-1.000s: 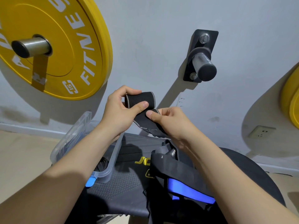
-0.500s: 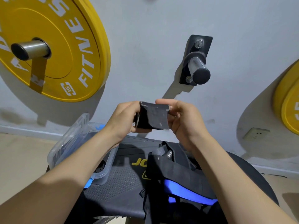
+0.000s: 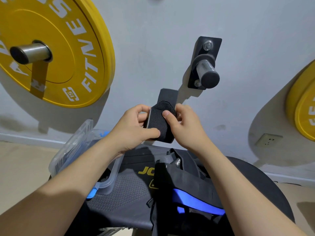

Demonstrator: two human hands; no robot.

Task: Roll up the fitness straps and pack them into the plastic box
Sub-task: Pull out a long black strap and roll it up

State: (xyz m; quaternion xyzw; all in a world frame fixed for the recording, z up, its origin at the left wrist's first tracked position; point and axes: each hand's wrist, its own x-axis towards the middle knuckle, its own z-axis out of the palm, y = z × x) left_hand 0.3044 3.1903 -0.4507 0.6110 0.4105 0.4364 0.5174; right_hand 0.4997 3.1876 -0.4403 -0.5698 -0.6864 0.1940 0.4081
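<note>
The person holds one black strap [image 3: 159, 123] up in the air, above the bench [image 3: 129, 193]. The left hand [image 3: 134, 126] pinches the roll between its thumb and fingers. The right hand [image 3: 185, 128] presses its thumb on the front, with its fingers curled behind. A loose end [image 3: 167, 97] sticks up from the top.

To do this well, the person should probably keep the roll tight and the edges lined up. The loose end should be wound down flat, so the roll does not spring open.

There are two hands, one strap in them, and one plastic box [image 3: 71, 150], open at the left on the bench. One pile of black and blue gear [image 3: 196, 200] lies on the bench; how many straps are in it cannot be told. Two metal pegs are on the wall: one [image 3: 30, 52] holds a yellow plate [image 3: 68, 48], one [image 3: 207, 74] is bare.
</note>
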